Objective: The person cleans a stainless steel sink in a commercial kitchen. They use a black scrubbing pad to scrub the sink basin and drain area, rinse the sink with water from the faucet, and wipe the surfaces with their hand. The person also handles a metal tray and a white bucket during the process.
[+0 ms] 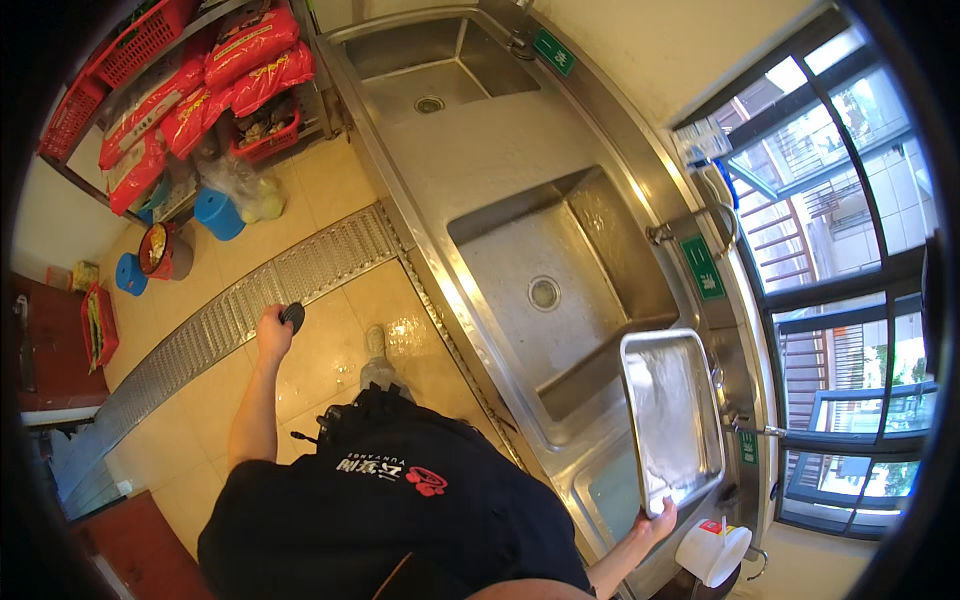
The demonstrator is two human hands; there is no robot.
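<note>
My left hand (274,334) is held out over the tiled floor, gripping a small dark oval object (294,317) with a ridged surface; what it is, I cannot tell. On the other side, my right hand (660,519) grips the near end of a rectangular stainless steel tray (675,420). The tray is tilted up above the sink counter, its shiny inside showing. It partly hides the third sink basin (611,487), which seems to hold water. The middle sink basin (510,300) lies beyond the tray, with a round drain (544,293) in its floor.
A further basin (442,67) is at the counter's far end. Taps (697,225) line the windowed wall. A white bucket (712,551) stands near my right hand. A metal drain grate (247,300) crosses the wet floor. Blue stools (219,214) and a shelf with red sacks (251,49) stand left.
</note>
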